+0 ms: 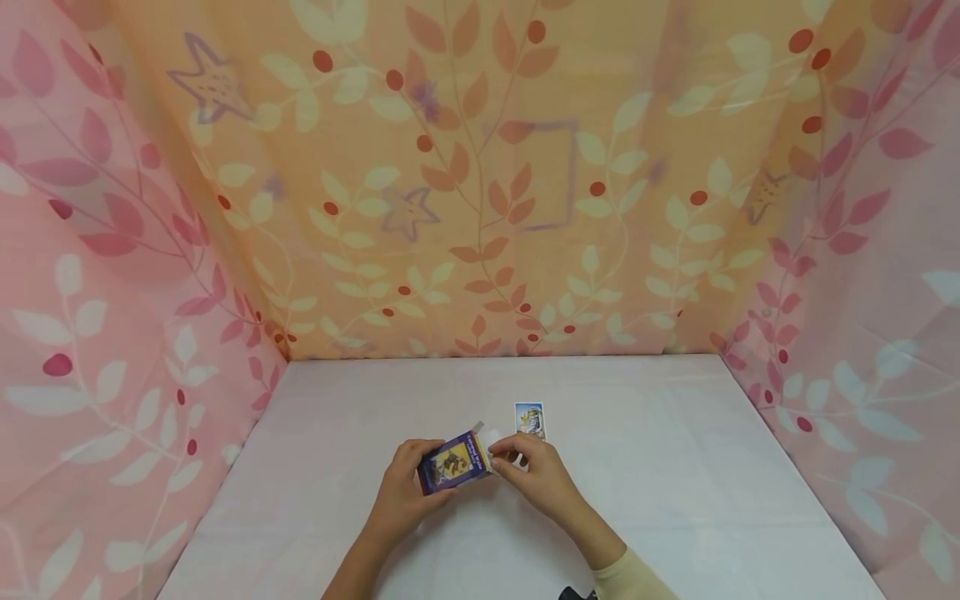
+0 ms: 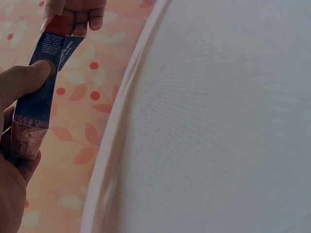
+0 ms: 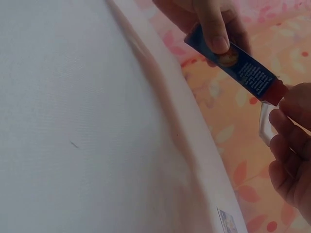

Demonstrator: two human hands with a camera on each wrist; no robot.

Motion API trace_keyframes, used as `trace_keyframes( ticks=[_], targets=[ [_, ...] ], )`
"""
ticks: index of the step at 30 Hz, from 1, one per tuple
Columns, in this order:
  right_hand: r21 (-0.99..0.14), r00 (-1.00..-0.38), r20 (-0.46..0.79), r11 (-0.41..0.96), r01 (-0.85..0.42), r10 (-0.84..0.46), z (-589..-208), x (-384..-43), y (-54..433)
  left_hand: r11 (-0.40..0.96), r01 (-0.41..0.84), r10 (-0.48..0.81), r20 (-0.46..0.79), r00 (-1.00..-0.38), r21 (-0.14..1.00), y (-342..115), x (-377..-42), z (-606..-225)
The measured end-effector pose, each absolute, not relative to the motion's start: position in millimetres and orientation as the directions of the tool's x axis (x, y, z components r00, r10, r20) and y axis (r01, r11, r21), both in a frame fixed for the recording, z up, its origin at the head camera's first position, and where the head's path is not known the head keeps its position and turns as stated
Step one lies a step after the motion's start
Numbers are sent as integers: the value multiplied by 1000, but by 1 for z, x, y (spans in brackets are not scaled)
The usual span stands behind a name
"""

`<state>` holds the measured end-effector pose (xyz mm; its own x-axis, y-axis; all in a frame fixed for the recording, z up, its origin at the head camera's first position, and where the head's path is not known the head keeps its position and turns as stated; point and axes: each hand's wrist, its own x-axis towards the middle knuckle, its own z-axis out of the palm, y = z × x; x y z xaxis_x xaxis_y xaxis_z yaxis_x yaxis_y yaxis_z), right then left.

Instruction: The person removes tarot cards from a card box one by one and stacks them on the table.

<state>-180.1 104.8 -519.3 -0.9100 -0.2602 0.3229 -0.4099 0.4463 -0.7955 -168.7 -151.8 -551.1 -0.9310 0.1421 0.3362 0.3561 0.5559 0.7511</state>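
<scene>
My left hand (image 1: 402, 490) grips a small blue-purple card box (image 1: 454, 463) by its lower end, thumb along a narrow side. A yellow picture panel and printed title face up. At the box's upper right end the flaps stand out, and my right hand (image 1: 546, 480) pinches there with thumb and curled fingers. In the right wrist view the thumb of the right hand (image 3: 294, 150) meets the red end flap (image 3: 276, 92), with a pale flap (image 3: 265, 124) beside the fingers. What lies inside the box is hidden. Behind the right fingers, a picture card (image 1: 529, 418) lies on the table.
The white-covered table (image 1: 337, 408) runs back to an orange leaf-patterned curtain (image 1: 480, 167). Pink patterned curtains (image 1: 112, 333) stand on both sides. Part of a dark object (image 1: 576, 593) shows at the bottom edge, near the right sleeve (image 1: 633, 575).
</scene>
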Motion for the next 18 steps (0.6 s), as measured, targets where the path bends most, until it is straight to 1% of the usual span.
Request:
trace_keyframes(
  ticks=[6, 18],
  targets=[
    [-803, -919, 296, 452, -388, -261, -526, -180, 104, 564, 357, 139, 341, -930, 745, -151, -168, -551],
    [-806, -931, 278, 471, -360, -235, -524, -180, 102, 545, 357, 146, 333, -932, 759, -150, -169, -551]
  ],
)
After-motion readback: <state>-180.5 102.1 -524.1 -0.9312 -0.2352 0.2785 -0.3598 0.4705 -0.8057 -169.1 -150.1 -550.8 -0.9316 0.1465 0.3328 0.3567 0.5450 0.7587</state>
